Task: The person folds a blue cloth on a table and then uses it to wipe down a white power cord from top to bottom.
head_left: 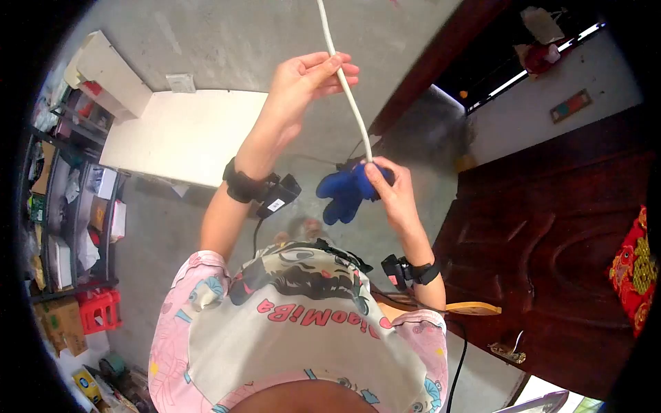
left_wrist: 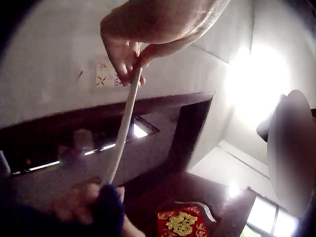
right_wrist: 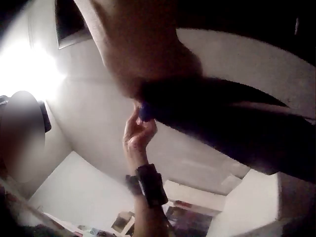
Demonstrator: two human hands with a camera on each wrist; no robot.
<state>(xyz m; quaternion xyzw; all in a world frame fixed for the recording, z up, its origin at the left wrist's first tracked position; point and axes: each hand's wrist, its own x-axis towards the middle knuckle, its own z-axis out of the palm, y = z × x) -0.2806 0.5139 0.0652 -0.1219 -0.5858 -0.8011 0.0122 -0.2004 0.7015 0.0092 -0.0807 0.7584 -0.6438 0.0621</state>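
We see the left hand [head_left: 297, 86] with thumb and fingers clamped on the white cord [head_left: 355, 107]; below, the right hand [head_left: 396, 194] pinches the lobed blue fabric piece [head_left: 341, 195] at the cord's lower visible end.

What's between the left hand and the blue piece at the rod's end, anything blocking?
Nothing visible blocks that gap: just bare pale rod below the left hand. The right hand grips the blue piece at its upper end, fingers partly covering it there.

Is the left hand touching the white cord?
Touching. The head view shows the left hand pinching the white cord between thumb and fingers.
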